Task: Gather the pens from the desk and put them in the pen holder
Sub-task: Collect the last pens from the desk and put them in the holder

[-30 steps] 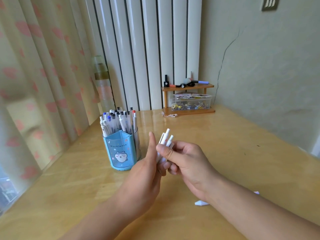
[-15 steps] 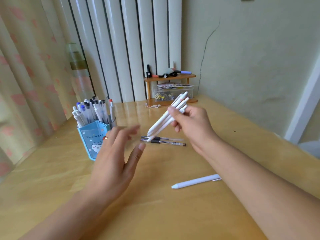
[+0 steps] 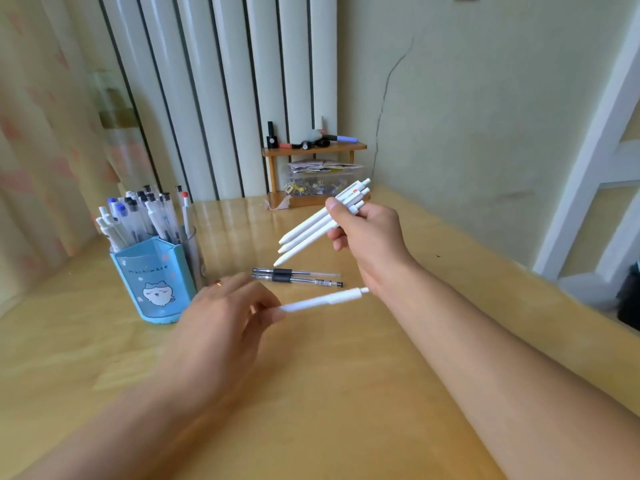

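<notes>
A single white pen (image 3: 322, 300) that lay loose on the wooden desk (image 3: 346, 393) half a second ago, lower right of centre, is now pinched at its tip end in the fingers of the left hand (image 3: 221, 320), lifted at frame centre with its clicker pointing right. The right hand (image 3: 370, 233), right of centre, is closed as before around three white pens (image 3: 311, 226), fanned with tips slanting down-left; one bears a small red mark near its clip. Two clear-barrelled gel pens (image 3: 298, 277) with black grips lie side by side on the desk between the hands, unmoved. At left of frame stands the blue pen holder (image 3: 156, 282), angular and glossy, printed with a white cartoon cat and lettering that looks like "Machiware"; it is crowded with upright pens (image 3: 138, 216) capped in black, blue and red. Upper centre, a small wooden shelf (image 3: 313, 150) sits against white vertical blinds (image 3: 214, 81), over a clear plastic box (image 3: 322, 180) of small oddments. A long crack runs down the pale green wall (image 3: 485, 116).
</notes>
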